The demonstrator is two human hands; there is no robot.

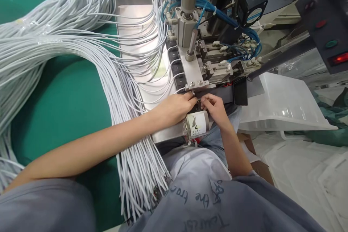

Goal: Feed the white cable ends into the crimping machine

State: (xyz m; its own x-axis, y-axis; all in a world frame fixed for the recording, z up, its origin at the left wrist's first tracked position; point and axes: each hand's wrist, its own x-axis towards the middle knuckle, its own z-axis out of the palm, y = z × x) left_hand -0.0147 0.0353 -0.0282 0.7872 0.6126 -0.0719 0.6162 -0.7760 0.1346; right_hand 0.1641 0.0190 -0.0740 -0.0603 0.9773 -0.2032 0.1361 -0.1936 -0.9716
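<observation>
White cables [81,45] across green tabletop [62,98], some reaching black blocks [178,69] at machine [185,36]. L hand [175,108]: fingers curled nr blocks' near end, can't tell hold. Labelled container [198,124] just beside. R hand [214,108] pinching thin wire [199,99]. Phone [240,92] to R.

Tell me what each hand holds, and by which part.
The right hand seems to pinch a wire; which part of it is too small to tell. Any hold by the left hand is hidden.
</observation>
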